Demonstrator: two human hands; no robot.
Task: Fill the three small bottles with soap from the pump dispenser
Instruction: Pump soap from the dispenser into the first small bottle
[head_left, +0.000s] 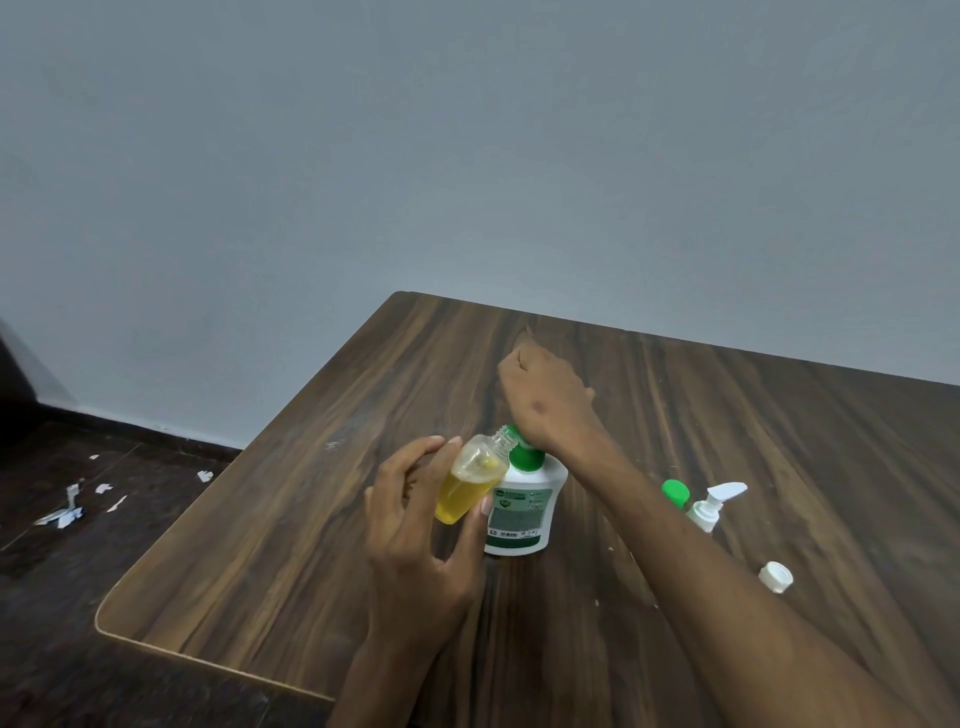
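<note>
one small bottle (470, 480), one dispenser (522, 512), two hands.

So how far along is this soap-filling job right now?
In hand: the left hand holds a small clear bottle, uncapped, tilted and part-full of yellow soap, its mouth at the green pump head of the dispenser, which the right hand presses. A loose white cap lies on the table. Two more small bottles, a green-capped one and a white-pump one, stand beyond the arm; their fill level can't be seen.
</note>
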